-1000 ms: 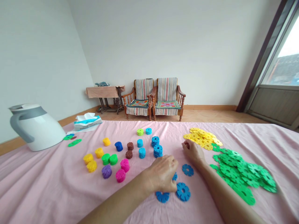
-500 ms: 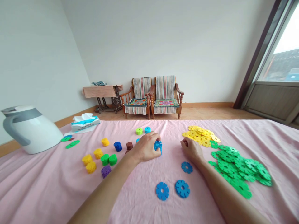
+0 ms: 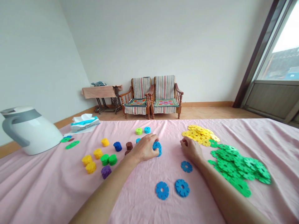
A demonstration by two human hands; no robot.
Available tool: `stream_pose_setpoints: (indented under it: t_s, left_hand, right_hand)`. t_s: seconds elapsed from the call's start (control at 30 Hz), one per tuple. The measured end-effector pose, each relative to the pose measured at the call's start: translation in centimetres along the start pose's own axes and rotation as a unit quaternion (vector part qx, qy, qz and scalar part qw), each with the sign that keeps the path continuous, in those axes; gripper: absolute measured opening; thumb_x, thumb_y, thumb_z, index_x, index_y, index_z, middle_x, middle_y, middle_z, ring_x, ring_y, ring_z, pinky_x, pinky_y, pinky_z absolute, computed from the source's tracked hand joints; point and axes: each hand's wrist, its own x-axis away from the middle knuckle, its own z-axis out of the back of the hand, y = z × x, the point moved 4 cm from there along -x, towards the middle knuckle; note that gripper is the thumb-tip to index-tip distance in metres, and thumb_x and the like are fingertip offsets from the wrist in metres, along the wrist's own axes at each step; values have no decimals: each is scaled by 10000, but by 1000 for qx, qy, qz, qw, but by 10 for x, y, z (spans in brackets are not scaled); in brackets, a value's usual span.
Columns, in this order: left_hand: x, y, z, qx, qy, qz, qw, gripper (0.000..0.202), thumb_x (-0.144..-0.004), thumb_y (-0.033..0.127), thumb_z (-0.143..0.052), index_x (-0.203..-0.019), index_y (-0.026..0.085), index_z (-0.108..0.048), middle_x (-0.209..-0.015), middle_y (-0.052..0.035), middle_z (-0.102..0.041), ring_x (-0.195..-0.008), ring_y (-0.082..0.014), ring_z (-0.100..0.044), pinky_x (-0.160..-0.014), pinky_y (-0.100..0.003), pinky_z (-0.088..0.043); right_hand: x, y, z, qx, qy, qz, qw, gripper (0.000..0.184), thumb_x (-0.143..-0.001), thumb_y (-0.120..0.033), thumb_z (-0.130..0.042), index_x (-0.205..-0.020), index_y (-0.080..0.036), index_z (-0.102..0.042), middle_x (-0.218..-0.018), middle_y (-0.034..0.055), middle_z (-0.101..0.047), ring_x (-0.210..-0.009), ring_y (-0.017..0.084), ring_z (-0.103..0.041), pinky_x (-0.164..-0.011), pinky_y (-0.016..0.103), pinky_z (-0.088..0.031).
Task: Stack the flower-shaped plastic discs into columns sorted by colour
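One head-worn view only: it looks forward and down across the table (image 3: 46, 186), near the left hand (image 3: 146, 151) and right hand (image 3: 191, 149) at centre frame, facing armchairs (image 3: 153, 98) at the far wall.

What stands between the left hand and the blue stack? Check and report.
Nothing visible does. The left hand has its fingers around the blue stack, which stands on the pink cloth. The brown pieces sit on the hand's other side, not between the two.
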Motion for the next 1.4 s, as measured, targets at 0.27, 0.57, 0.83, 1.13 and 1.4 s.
stream_pose_setpoints:
  t_s: [0.27, 0.57, 0.83, 1.13, 1.4]
  left_hand:
    - [0, 0, -3, 5, -5, -1, 1000, 202, -636, 144, -540, -822, 208, -496, -818, -8, -550, -809, -188, -523, -692, -269, -406]
    - [0, -1, -2, 15, -3, -4, 1000, 252, -644, 145, -549, -888, 204, -523, -866, -19, -565, -864, -194, -533, -757, -280, -421]
    - [-1, 1, -4, 21, -4, -7, 1000, 275, -631, 125, -551, -896, 198, -545, -864, -20, -578, -847, -187, -543, -756, -277, -428]
    - [4, 31, 7, 65, -43, -41, 996, 103, -721, 130, -546, -801, 180, -586, -818, -11, -596, -794, -158, -550, -730, -263, -424]
    - [24, 88, -29, 157, -227, -157, 948, 475, -630, 325, -757, -1042, 184, -570, -945, -32, -595, -818, -175, -566, -716, -247, -457]
  right_hand:
    - [0, 1, -1, -5, 0, -4, 1000, 168, -805, -294, -475, -691, -200, -554, -606, -6, -575, -575, 118, -461, -518, 232, -233]
    - [0, 0, 0, -5, 1, 3, 1000, 175, -807, -292, -469, -677, -199, -541, -589, -8, -556, -556, 114, -443, -517, 229, -234]
    - [1, 0, 0, -8, 6, 8, 1000, 168, -806, -285, -468, -682, -199, -542, -604, -7, -559, -558, 113, -441, -519, 229, -233]
    - [-2, 4, -1, -13, 10, 3, 1000, 167, -803, -295, -474, -697, -202, -564, -624, -6, -577, -572, 116, -461, -515, 230, -237]
    - [-2, 5, -2, -15, 13, 0, 1000, 165, -806, -301, -478, -714, -205, -576, -635, -5, -584, -578, 114, -462, -520, 231, -233]
